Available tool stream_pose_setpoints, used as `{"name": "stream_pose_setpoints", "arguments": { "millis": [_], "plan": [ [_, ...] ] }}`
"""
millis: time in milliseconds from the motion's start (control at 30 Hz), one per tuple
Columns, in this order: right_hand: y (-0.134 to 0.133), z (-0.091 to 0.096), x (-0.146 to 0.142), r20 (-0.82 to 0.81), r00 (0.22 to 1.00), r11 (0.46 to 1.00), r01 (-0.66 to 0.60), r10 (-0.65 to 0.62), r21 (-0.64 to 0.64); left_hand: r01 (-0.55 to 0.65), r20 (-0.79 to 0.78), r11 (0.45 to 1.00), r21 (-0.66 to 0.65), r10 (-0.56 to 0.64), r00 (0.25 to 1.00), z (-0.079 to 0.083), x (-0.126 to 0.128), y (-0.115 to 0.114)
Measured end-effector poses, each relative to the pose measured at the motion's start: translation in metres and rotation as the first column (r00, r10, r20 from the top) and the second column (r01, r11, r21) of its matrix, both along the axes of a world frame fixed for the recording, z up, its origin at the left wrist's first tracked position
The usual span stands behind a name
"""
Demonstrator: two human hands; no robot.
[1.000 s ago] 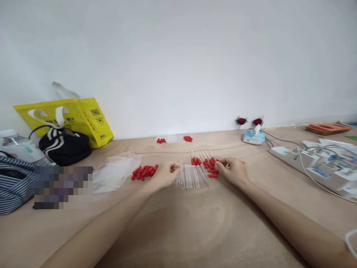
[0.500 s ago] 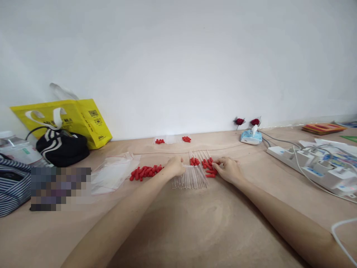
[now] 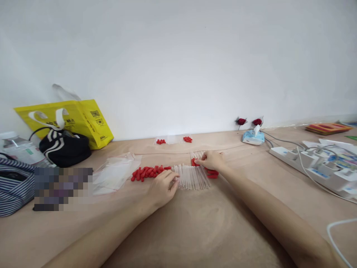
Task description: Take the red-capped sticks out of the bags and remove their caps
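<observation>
My right hand [image 3: 213, 160] reaches over the far side of a row of thin clear tubes [image 3: 193, 178], its fingers closed at a red rubber dropper bulb [image 3: 194, 162]. More thin tubes [image 3: 196, 153] lie fanned out just beyond it. Under that wrist are a few loose red bulbs [image 3: 212, 174]. My left hand [image 3: 164, 188] rests at the left end of the tube row with fingers curled together; whatever is between the fingertips is too small to make out. Beside it is a heap of red bulbs [image 3: 147, 173].
Clear zip bags [image 3: 117, 173] lie left of the heap. Bags with red bulbs [image 3: 174, 139] are near the wall. A yellow bag [image 3: 97, 123] and black pouch [image 3: 67, 149] stand left. Tissues [image 3: 253, 137] and a power strip with cables [image 3: 312, 167] are right.
My left hand has drawn back toward me and left, from the far edge of the tubes to their left end. My right hand has moved left, over the red bulbs.
</observation>
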State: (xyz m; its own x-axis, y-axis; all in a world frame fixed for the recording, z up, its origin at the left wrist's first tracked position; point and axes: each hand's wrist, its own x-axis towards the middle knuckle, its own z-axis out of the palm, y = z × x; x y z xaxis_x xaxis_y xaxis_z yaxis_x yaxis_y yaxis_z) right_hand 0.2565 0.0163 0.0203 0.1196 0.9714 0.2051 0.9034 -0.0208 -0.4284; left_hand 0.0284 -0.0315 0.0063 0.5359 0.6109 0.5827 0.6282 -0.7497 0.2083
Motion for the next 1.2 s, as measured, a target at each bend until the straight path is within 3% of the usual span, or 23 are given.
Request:
{"name": "stream_pose_setpoints", "arguments": {
  "millis": [100,300,467,533,600,733,867,1000,1200],
  "plan": [
    [-0.001,-0.002,-0.004,0.025,1.000,1.000,0.009,-0.008,-0.020,0.025,0.031,0.998,0.058,-0.027,0.999,-0.008,-0.011,-0.002],
    [-0.008,0.002,0.000,0.003,1.000,0.999,0.019,-0.019,-0.031,0.035,0.030,0.999,0.035,-0.036,0.999,-0.011,-0.010,0.000],
    [-0.038,0.000,0.009,-0.041,0.995,0.994,-0.090,0.093,0.070,0.019,0.001,0.990,0.137,-0.019,1.000,-0.011,-0.012,-0.002],
    [-0.054,-0.008,0.010,-0.029,0.976,0.947,-0.202,0.216,0.249,-0.004,-0.030,0.975,0.223,0.011,1.000,-0.009,-0.011,-0.005],
    [-0.068,-0.017,0.006,0.017,0.938,0.864,-0.326,0.346,0.383,-0.034,-0.047,0.950,0.310,0.051,0.998,-0.005,-0.008,-0.010],
    [-0.084,-0.029,-0.006,0.098,0.864,0.741,-0.477,0.494,0.473,-0.075,-0.048,0.906,0.417,0.105,0.993,0.001,-0.003,-0.020],
    [-0.087,-0.029,-0.014,0.122,0.849,0.715,-0.503,0.514,0.485,-0.029,-0.087,0.902,0.431,0.073,0.993,0.000,0.000,-0.023],
    [-0.088,-0.028,-0.015,0.130,0.853,0.712,-0.498,0.505,0.495,0.064,-0.161,0.930,0.362,-0.005,0.987,-0.005,0.002,-0.021],
    [-0.088,-0.032,-0.020,0.221,0.848,0.700,-0.525,0.483,0.485,0.087,-0.145,0.944,0.318,-0.043,0.989,-0.009,0.005,-0.020]
  ]
}}
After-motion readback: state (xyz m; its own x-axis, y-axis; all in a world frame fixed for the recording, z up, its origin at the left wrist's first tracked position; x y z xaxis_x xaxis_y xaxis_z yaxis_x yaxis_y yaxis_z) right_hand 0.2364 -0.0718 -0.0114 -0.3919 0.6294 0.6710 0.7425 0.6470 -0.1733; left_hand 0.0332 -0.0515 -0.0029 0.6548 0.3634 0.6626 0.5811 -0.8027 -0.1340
